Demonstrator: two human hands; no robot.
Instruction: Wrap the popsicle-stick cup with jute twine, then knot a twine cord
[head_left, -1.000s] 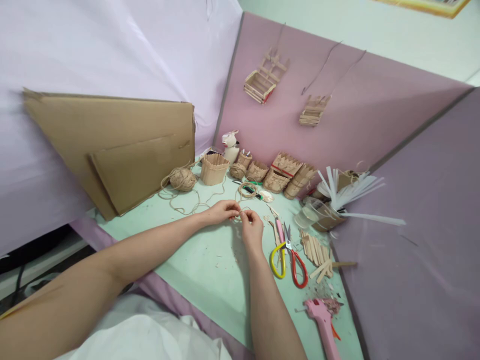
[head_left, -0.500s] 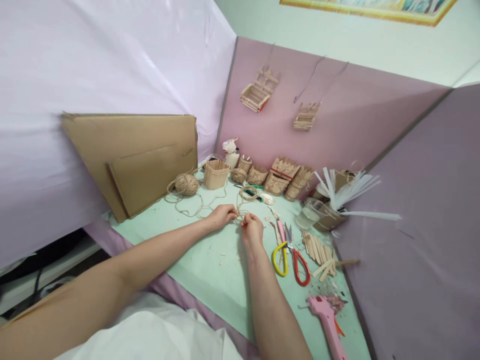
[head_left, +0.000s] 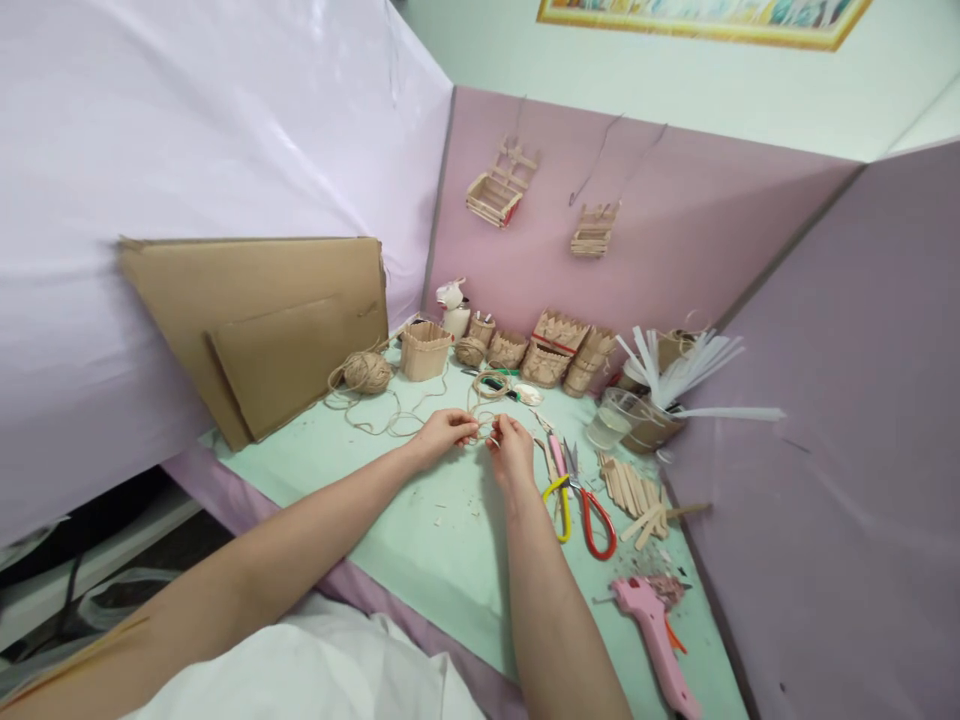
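Above the middle of the pale green table, my left hand [head_left: 448, 433] pinches a strand of brown twine [head_left: 491, 385]. Close on its right, my right hand [head_left: 512, 446] also pinches the twine, with a small gap between the hands. Loops of the twine lie just beyond my fingers. A loose strand runs left across the table toward a ball of twine [head_left: 367, 371]. Scissors [head_left: 577, 487] with one yellow and one red handle lie to the right of my right hand, beside a pink-handled tool [head_left: 556, 452].
A stick-walled box [head_left: 425, 352] and several small wooden containers [head_left: 545, 364] line the back. At right are a clear plastic cup [head_left: 611, 425], white glue sticks [head_left: 705, 372], a pile of craft sticks [head_left: 630, 488] and a pink glue gun [head_left: 652, 630]. Cardboard [head_left: 285, 350] leans at left.
My hands have moved slightly apart, the right one shifting a little to the right, with the twine still between them. The whole view has shifted slightly.
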